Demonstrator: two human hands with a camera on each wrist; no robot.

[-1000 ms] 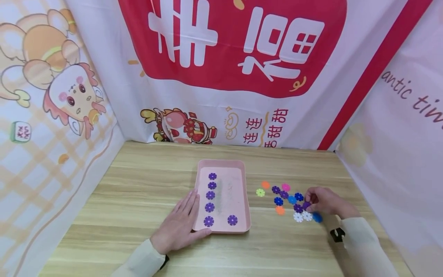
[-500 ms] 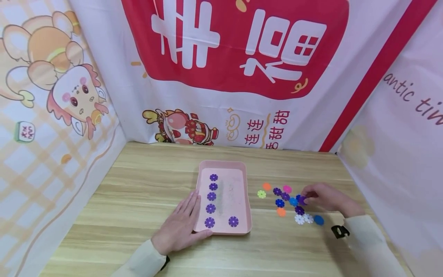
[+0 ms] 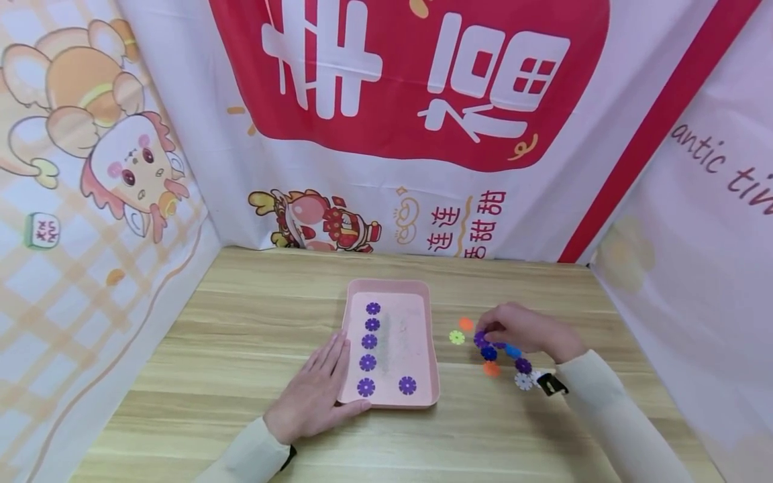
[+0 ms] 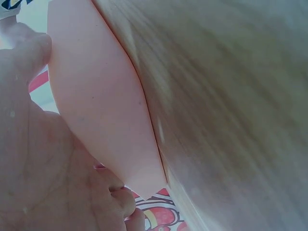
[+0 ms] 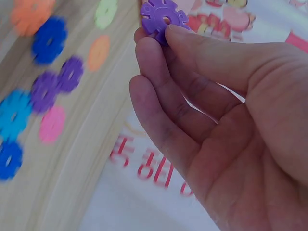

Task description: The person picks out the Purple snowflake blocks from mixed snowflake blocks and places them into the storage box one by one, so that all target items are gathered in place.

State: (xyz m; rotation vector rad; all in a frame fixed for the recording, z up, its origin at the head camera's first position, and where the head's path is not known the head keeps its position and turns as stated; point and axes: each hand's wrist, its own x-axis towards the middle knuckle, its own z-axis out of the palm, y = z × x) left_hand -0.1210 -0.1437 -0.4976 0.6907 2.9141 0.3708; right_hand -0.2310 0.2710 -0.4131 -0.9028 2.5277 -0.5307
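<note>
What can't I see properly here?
Head view: one white disc, partly covered by the black strap.
Head view: grey smudge in the tray, too faint to identify.
Right wrist view: lower dark blue disc, cut by the left edge.
Left wrist view: tray's inside, hidden by its wall.

pinched purple disc [image 5: 155, 18]: top cut off, right wrist view | pink disc [image 5: 52, 125]: blurred there, hidden in head view
</note>
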